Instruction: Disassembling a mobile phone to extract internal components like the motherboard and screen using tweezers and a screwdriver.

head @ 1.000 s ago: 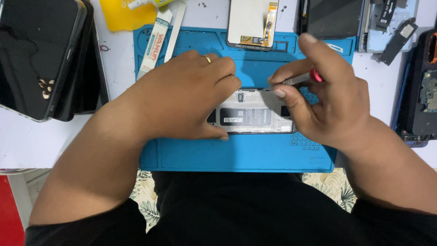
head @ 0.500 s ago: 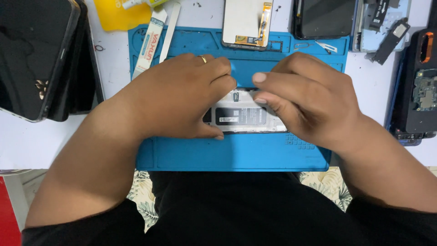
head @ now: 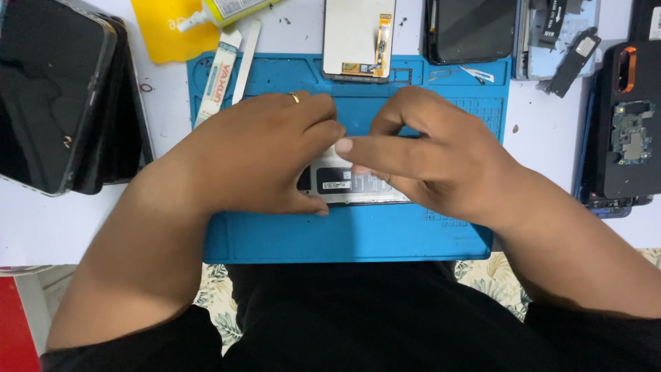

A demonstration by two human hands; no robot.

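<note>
Head view: left hand (head: pixel 258 155) lies flat, palm down, pinning the opened phone (head: pixel 351 184) at the centre of the blue mat (head: pixel 344 234); right hand (head: pixel 427 162) presses its extended index finger along the phone's top edge. Spare screen (head: pixel 358 38) sits at 12 o'clock, circuit board (head: pixel 630 131) at 3 o'clock on the desk (head: pixel 69 227). My read: keep pressure even and low, slide slowly, don't flex the frame.

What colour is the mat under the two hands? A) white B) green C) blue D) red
C: the mat under the left hand and the right hand is plainly blue, and it lies on a white table.
</note>
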